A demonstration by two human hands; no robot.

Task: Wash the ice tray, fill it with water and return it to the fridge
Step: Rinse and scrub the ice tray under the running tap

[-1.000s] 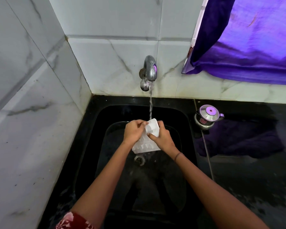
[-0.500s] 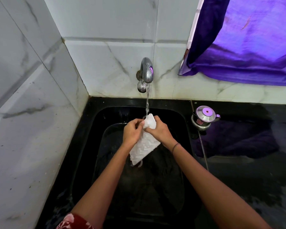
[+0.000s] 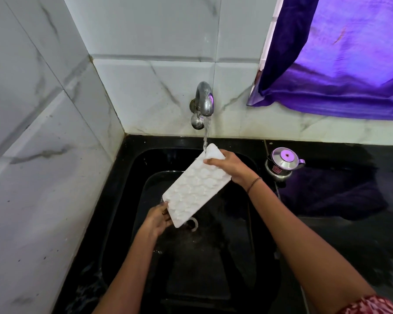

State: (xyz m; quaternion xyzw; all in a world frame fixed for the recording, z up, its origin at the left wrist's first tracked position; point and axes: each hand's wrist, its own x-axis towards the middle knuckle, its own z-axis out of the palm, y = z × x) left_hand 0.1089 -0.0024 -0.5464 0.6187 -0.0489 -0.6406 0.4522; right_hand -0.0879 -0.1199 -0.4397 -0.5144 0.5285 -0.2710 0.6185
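Note:
The white ice tray (image 3: 195, 185) is held slanted over the black sink (image 3: 127, 200), its bumpy underside facing up. My right hand (image 3: 230, 167) grips its far upper end, where the water stream from the steel tap (image 3: 204, 99) lands. My left hand (image 3: 158, 219) holds its near lower corner, just above the drain (image 3: 193, 224).
White marble tiles wall in the sink at the left and back. A small steel pot with a lid (image 3: 283, 163) stands on the wet black counter (image 3: 349, 200) to the right. A purple curtain (image 3: 340, 57) hangs at the upper right.
The tray has swung from a steep, end-on hold under the tap to a long slant. My left hand has slid from the top end down to the lower corner.

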